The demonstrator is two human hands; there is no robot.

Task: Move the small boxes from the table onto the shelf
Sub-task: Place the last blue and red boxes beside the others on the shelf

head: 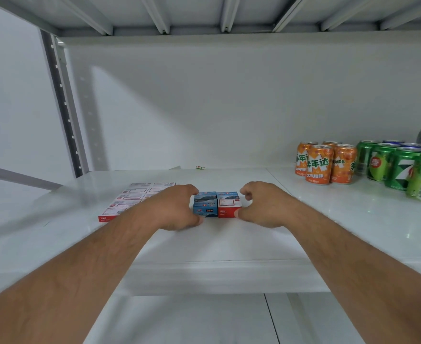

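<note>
Two small stacks of boxes stand side by side on the white shelf [229, 239]. The blue boxes [205, 204] are on the left, and my left hand [173, 207] grips them from the left side. The red and white box with a blue one behind it [229, 204] is on the right, with my right hand [264, 204] curled round its right side, thumb at the lower front corner. A flat layer of several red and white boxes [130, 199] lies on the shelf to the left, partly hidden by my left forearm.
Orange soda cans [326, 163] and green soda cans [400, 167] stand in a group at the right of the shelf. A grey upright post [62, 108] rises at the left. Another shelf board runs overhead. A lower shelf shows below the front edge.
</note>
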